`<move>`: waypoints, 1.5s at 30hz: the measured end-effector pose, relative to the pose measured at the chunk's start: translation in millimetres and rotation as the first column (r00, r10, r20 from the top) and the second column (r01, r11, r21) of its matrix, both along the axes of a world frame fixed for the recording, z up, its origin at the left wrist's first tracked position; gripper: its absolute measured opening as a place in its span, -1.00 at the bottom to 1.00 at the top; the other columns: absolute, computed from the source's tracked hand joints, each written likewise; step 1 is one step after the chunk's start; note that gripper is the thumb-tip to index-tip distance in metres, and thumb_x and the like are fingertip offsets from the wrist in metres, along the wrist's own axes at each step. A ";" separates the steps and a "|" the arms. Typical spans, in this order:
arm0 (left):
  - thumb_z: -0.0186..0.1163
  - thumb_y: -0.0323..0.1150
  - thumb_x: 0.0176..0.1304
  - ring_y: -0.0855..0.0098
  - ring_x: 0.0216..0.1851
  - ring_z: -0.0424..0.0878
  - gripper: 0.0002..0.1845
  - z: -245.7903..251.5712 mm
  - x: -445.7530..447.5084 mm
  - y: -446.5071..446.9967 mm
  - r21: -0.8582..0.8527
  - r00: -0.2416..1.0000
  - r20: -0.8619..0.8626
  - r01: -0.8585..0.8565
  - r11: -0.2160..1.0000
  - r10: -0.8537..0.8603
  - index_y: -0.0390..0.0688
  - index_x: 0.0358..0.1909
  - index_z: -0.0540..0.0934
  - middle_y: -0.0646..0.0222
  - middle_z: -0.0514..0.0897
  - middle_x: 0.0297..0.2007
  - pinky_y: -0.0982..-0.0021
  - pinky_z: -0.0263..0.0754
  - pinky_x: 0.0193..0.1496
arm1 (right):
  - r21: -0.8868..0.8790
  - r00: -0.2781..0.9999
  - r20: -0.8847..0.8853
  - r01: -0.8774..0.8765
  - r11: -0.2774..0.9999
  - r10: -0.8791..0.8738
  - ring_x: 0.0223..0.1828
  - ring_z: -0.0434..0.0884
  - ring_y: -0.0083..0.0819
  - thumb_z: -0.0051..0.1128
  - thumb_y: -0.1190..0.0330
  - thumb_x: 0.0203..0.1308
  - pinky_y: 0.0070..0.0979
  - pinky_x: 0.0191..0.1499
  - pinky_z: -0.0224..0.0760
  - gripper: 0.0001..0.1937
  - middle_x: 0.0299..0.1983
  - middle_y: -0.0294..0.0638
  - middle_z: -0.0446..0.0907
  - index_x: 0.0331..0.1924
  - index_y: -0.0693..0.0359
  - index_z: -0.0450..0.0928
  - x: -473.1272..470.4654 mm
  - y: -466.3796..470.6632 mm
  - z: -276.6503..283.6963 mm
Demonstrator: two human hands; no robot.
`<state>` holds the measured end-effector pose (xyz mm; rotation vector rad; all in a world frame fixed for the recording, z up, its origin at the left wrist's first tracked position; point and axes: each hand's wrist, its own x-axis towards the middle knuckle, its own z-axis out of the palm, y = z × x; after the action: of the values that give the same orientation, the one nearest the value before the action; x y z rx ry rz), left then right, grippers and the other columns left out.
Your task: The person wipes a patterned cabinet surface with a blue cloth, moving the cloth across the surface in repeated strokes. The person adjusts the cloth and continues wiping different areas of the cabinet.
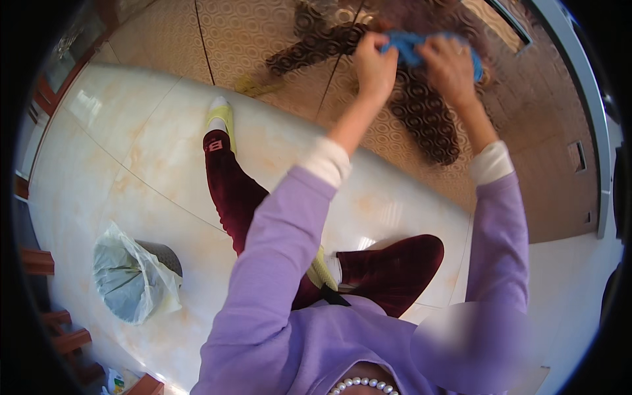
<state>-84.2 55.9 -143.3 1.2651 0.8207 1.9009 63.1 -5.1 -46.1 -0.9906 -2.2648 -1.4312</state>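
A bright blue cloth [406, 45] is bunched between my two hands near the top of the view. My left hand [377, 66] pinches one end with thumb and fingers. The other end is gripped by my right hand [448, 69], which is slightly blurred and has a ring on one finger. Behind the cloth stands a glossy brown cabinet front [276, 37] with an embossed ring pattern, mirroring my body and dark red trousers. Whether the cloth touches the panel I cannot tell.
A waste bin [165, 256] with a pale plastic liner [133, 281] stands on the glossy tiled floor [163, 148]. Reddish-brown wooden furniture legs [69, 340] line the lower left. Recessed handles [576, 156] and a grey edge trim [587, 103] mark the cabinet's right side.
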 end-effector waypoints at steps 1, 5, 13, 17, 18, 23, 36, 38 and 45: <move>0.38 -0.45 0.11 0.35 -0.27 0.71 -0.77 27.3 0.4 8.2 0.142 0.998 0.011 -0.067 0.988 0.066 -0.31 -0.20 0.68 0.17 0.75 -0.30 0.29 0.58 -0.16 | 0.104 0.999 0.028 0.017 0.994 -0.020 -0.17 0.58 -0.34 0.19 0.47 0.07 -0.29 -0.14 0.35 -0.69 -0.18 -0.42 0.56 -0.09 -0.10 0.65 1.4 1.8 28.2; 0.32 -0.58 0.05 -0.10 -0.16 0.65 -0.77 126.9 -15.8 27.5 0.392 0.964 -0.036 -0.229 0.891 0.263 -0.29 -0.20 0.65 -0.03 0.69 -0.29 0.08 0.53 -0.03 | 0.192 0.984 -0.174 -0.013 0.981 0.047 -0.14 0.57 -0.23 0.20 0.48 0.09 -0.25 -0.07 0.38 -0.77 -0.17 -0.30 0.56 -0.15 0.02 0.67 -25.0 7.5 88.7; 0.30 -0.59 0.09 -0.01 -0.18 0.65 -0.81 -13.2 -18.0 7.1 0.415 0.939 -0.143 -0.230 0.880 0.313 -0.29 -0.23 0.61 0.09 0.63 -0.21 0.12 0.54 -0.09 | 0.170 0.982 -0.185 0.004 0.985 0.028 -0.23 0.55 -0.41 0.18 0.38 0.16 -0.36 -0.18 0.32 -0.74 -0.18 -0.47 0.57 -0.07 -0.13 0.68 -20.9 20.2 -65.1; 0.24 -0.63 0.14 -0.03 -0.11 0.62 -0.81 -99.0 -11.7 -21.2 0.206 0.948 -0.255 -0.141 0.968 0.192 -0.29 -0.19 0.54 0.13 0.56 -0.14 0.12 0.52 -0.05 | -0.077 0.981 -0.178 0.066 0.995 -0.079 -0.24 0.51 -0.43 0.18 0.35 0.17 -0.38 -0.19 0.32 -0.78 -0.14 -0.46 0.53 -0.09 -0.11 0.61 -13.8 -4.2 -176.7; 0.24 -0.63 0.14 -0.03 -0.11 0.62 -0.81 -118.6 -10.6 -26.8 0.169 0.949 -0.258 -0.142 0.975 0.183 -0.29 -0.20 0.54 0.13 0.56 -0.14 0.12 0.52 -0.05 | -0.144 0.979 -0.172 0.088 0.986 -0.113 -0.23 0.51 -0.43 0.17 0.35 0.17 -0.38 -0.18 0.32 -0.78 -0.13 -0.46 0.53 -0.09 -0.09 0.61 -13.7 -9.1 -200.1; 0.23 -0.65 0.09 -0.01 -0.12 0.62 -0.81 -235.5 13.0 -49.8 -0.133 0.928 -0.371 -0.082 0.988 0.027 -0.27 -0.23 0.54 0.12 0.58 -0.18 0.14 0.52 -0.07 | -0.436 0.981 -0.075 0.127 0.891 -0.177 -0.14 0.49 -0.43 0.10 0.37 0.20 -0.41 -0.10 0.32 -0.75 -0.13 -0.42 0.49 -0.03 -0.05 0.59 18.5 -38.0 -299.8; 0.41 -0.49 0.00 0.19 -0.25 0.74 -0.78 -290.8 100.1 -88.2 -0.602 0.925 -0.200 0.144 0.786 -0.323 -0.26 -0.26 0.66 0.13 0.76 -0.29 0.25 0.61 -0.10 | -0.533 0.976 0.093 0.218 0.818 -0.199 -0.11 0.49 -0.46 0.08 0.30 0.22 -0.45 -0.07 0.36 -0.77 -0.16 -0.46 0.45 -0.05 -0.10 0.57 110.8 -109.4 -294.4; 0.41 -0.50 0.02 0.32 -0.28 0.72 -0.78 -255.8 116.0 -93.8 -0.563 0.930 -0.054 0.272 0.781 -0.363 -0.26 -0.26 0.67 0.19 0.76 -0.32 0.29 0.61 -0.14 | -0.522 0.959 0.136 0.282 0.805 -0.247 -0.13 0.49 -0.46 0.12 0.28 0.20 -0.41 -0.11 0.37 -0.76 -0.15 -0.46 0.47 -0.04 -0.11 0.58 127.6 -121.3 -247.0; 0.41 -0.49 0.09 0.51 -0.34 0.66 -0.80 -47.4 129.9 -99.8 -0.111 0.922 -0.054 0.376 0.920 -0.383 -0.33 -0.24 0.69 0.30 0.75 -0.37 0.41 0.60 -0.22 | -0.055 0.986 0.004 0.167 0.984 -0.167 -0.14 0.54 -0.34 0.21 0.39 0.13 -0.34 -0.11 0.38 -0.64 -0.03 -0.40 0.57 0.03 -0.16 0.64 167.9 -131.4 -59.7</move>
<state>45.8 -43.9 -190.8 1.3315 0.6412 1.4937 231.0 -136.5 -105.9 -1.2235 -2.2787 -1.4391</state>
